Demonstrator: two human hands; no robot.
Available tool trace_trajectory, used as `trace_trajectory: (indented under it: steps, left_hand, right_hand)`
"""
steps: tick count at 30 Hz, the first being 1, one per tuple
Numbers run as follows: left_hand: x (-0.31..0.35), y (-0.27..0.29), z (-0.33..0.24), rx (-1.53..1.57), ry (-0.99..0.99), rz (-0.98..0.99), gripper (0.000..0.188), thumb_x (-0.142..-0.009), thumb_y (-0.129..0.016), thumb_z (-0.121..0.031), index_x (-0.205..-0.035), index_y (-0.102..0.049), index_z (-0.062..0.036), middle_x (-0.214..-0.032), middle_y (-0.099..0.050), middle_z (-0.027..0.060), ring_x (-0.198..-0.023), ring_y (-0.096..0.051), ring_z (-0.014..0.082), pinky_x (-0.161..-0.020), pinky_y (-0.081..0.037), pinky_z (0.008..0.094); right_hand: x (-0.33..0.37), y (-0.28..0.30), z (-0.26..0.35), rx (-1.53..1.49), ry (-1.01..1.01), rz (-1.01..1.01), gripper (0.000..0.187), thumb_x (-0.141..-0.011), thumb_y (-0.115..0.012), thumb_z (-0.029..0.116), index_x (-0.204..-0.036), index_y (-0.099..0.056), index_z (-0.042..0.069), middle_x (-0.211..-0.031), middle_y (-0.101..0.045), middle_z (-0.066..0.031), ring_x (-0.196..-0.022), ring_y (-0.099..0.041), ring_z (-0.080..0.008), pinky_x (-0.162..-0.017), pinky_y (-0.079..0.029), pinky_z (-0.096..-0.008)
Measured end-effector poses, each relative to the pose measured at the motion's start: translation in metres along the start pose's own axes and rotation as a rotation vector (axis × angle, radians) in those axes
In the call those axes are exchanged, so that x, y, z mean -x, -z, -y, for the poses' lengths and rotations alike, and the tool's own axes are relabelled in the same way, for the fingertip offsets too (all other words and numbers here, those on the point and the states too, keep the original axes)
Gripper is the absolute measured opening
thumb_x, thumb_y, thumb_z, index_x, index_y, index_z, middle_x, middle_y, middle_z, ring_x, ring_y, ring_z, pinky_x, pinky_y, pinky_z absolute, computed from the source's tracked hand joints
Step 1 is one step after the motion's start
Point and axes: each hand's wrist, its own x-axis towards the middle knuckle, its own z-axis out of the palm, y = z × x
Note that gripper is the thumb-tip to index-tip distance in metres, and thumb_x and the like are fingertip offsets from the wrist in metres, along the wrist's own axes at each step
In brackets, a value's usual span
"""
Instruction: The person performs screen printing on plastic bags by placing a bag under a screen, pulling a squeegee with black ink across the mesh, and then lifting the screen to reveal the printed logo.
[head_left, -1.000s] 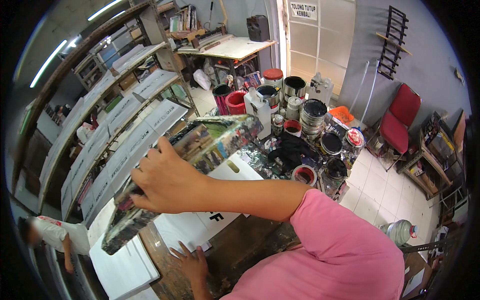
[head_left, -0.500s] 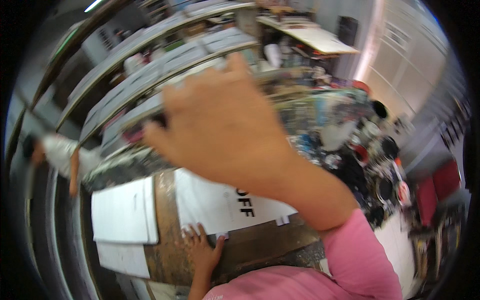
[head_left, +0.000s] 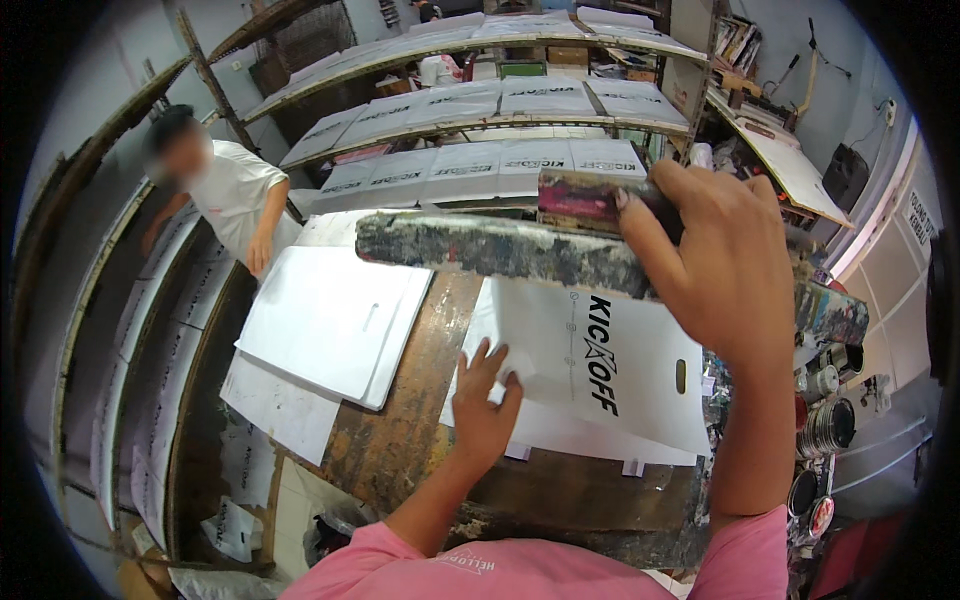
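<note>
A white plastic bag (head_left: 545,345) with black print and a punched handle slot lies on the worn wooden table (head_left: 400,440). My left hand (head_left: 485,405) rests on its left part, fingers spread, holding nothing. My right hand (head_left: 725,260) is raised above the bag's far side. It is closed around a pink-stained wooden block that looks like a squeegee (head_left: 580,200), its thumb on the near face. Right below, a long ink-caked printing frame (head_left: 490,250) is tilted up, seen edge-on; whether my fingers also grip it is hidden.
A stack of blank white bags (head_left: 320,310) lies left on the table. Racks (head_left: 560,122) with rows of printed bags stand ahead and at the left. A person (head_left: 235,190) in a white shirt stands at the left rack. Ink tins (head_left: 825,425) crowd the right side.
My view has turned, so the table and racks sit differently in it. My right hand now appears farther right, with the block and frame plainly seen. My left hand stays on the bag.
</note>
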Motion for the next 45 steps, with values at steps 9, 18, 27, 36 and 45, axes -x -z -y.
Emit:
trace_trajectory:
  steps: [9, 18, 27, 36, 45]
  left_hand:
    - [0.007, 0.097, 0.089, 0.329, 0.519, -0.225, 0.049, -0.095, -0.064, 0.0, -0.144, -0.067, 0.0022, -0.138, -0.071, 0.0142, -0.104, -0.068, 0.0117, -0.09, -0.054, 0.0285]
    - [0.007, 0.244, 0.272, -0.025, 0.51, -0.407, 0.051, -0.089, -0.062, -0.001, -0.139, -0.071, 0.0011, -0.09, -0.067, 0.001, -0.068, -0.052, 0.0066, -0.06, -0.042, 0.0255]
    - [-0.024, 0.259, 0.183, -0.553, 0.253, -0.508, 0.067, -0.102, -0.075, -0.036, -0.159, -0.053, -0.0079, -0.159, -0.047, 0.0349, -0.152, -0.041, 0.0462, -0.124, -0.036, 0.0533]
    - [0.065, 0.115, -0.012, 1.707, 0.675, 0.321, 0.099, -0.102, -0.048, -0.076, -0.164, -0.031, 0.0, -0.151, -0.057, 0.0247, -0.135, -0.059, 0.0392, -0.122, -0.042, 0.055]
    - [0.155, 0.076, 0.069, 1.193, 1.246, 0.266, 0.108, -0.1, -0.036, -0.087, -0.153, -0.037, 0.0067, -0.138, -0.059, 0.0298, -0.128, -0.064, 0.041, -0.113, -0.053, 0.052]
  right_hand:
    - [0.007, -0.006, 0.006, 0.008, 0.009, -0.084, 0.038, -0.096, -0.064, 0.037, -0.088, -0.068, 0.0, -0.084, -0.069, -0.0184, -0.082, -0.062, -0.0376, -0.086, -0.042, -0.0476]
    - [0.023, -0.006, 0.014, 0.044, 0.003, -0.051, 0.042, -0.097, -0.063, 0.038, -0.105, -0.072, -0.002, -0.095, -0.072, -0.0202, -0.089, -0.065, -0.039, -0.092, -0.043, -0.0472]
    - [0.027, 0.001, 0.021, 0.059, -0.048, -0.03, 0.054, -0.098, -0.064, 0.038, -0.14, -0.061, 0.004, -0.102, -0.072, -0.0268, -0.093, -0.062, -0.0456, -0.092, -0.047, -0.0506]
    - [0.153, -0.031, 0.004, -0.065, 0.157, 0.59, 0.056, -0.095, -0.075, 0.027, -0.141, -0.059, 0.001, -0.128, -0.067, -0.022, -0.115, -0.063, -0.0402, -0.097, -0.049, -0.0492]
    - [0.182, -0.215, -0.083, -0.273, 0.01, 0.475, 0.041, -0.097, -0.07, 0.019, -0.137, -0.066, 0.018, -0.113, -0.071, -0.0144, -0.108, -0.068, -0.0388, -0.09, -0.056, -0.0525]
